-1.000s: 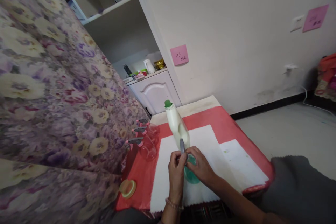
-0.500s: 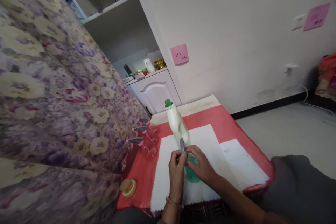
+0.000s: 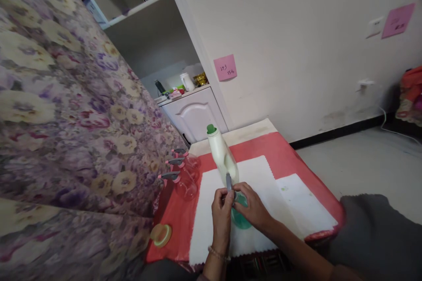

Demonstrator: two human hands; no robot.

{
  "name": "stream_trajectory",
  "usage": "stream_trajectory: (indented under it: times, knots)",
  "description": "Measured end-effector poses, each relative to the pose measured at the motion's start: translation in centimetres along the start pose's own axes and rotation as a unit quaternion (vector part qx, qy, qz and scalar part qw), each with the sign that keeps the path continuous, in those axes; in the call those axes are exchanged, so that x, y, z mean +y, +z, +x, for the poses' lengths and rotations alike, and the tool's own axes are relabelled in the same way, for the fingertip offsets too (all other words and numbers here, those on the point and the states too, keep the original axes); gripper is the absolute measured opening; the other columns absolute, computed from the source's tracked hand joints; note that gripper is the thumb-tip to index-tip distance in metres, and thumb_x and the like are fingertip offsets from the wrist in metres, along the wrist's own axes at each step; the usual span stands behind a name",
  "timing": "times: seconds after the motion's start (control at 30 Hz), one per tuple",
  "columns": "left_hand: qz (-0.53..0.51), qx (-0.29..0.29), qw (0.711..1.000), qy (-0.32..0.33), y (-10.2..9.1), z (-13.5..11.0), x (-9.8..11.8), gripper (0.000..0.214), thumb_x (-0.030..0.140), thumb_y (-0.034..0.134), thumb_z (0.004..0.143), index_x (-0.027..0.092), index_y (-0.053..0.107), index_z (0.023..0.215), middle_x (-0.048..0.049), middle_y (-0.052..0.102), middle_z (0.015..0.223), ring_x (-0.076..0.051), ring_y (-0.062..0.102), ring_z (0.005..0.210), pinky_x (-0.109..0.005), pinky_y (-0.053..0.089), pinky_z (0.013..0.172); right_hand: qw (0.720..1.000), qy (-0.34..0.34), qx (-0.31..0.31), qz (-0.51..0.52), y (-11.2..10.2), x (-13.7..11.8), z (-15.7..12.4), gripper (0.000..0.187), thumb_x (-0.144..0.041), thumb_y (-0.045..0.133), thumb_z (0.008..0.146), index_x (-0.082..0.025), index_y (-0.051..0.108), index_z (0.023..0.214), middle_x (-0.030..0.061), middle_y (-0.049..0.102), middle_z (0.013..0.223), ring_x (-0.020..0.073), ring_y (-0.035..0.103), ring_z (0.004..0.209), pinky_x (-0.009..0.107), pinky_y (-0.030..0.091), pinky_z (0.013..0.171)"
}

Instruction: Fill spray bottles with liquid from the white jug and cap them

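Note:
A small green spray bottle (image 3: 241, 218) stands on a white cloth (image 3: 260, 175) and both my hands are on it. My left hand (image 3: 221, 215) is closed around its grey spray head (image 3: 228, 182). My right hand (image 3: 253, 208) wraps the bottle's neck and shoulder. Just behind them stands a tall white bottle (image 3: 222, 158) with a green open top.
Three clear spray bottles with pink collars (image 3: 184, 171) line the red table's (image 3: 290, 153) left edge, beside a flowered bed cover (image 3: 66, 118). A round yellow lid (image 3: 160, 235) lies at the near left corner. A white cabinet (image 3: 194, 114) stands behind.

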State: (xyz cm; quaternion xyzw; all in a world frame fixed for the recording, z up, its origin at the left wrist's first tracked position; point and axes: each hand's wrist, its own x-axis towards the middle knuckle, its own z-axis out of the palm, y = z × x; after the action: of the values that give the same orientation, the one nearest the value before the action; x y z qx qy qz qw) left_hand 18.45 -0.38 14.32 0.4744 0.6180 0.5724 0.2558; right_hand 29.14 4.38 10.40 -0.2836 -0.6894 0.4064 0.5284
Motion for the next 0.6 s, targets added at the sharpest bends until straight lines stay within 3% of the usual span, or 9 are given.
stream_trajectory:
  times: [0.33, 0.6]
  knots:
    - [-0.005, 0.003, 1.000, 0.003, 0.0, 0.1, -0.3, 0.031, 0.049, 0.065, 0.079, 0.018, 0.063, 0.084, -0.0009, 0.064, 0.078, -0.018, 0.059, 0.077, -0.027, 0.047, 0.071, 1.000, -0.004, -0.007, -0.018, 0.1, 0.2, -0.1, 0.013, -0.016, 0.057, 0.081, -0.021, 0.057, 0.093, 0.0050, 0.061, 0.093, 0.0230, 0.057, 0.092, 0.037, 0.048, 0.084]
    - [-0.003, 0.003, 1.000, 0.004, 0.0, 0.1, -0.1, 0.033, 0.051, 0.065, 0.078, 0.019, 0.063, 0.082, 0.0002, 0.063, 0.076, -0.018, 0.058, 0.075, -0.027, 0.046, 0.070, 0.999, 0.021, 0.000, -0.042, 0.8, 1.0, -0.5, 0.031, -0.010, 0.062, 0.072, -0.021, 0.057, 0.100, 0.0055, 0.061, 0.101, 0.0245, 0.056, 0.098, 0.039, 0.046, 0.088]
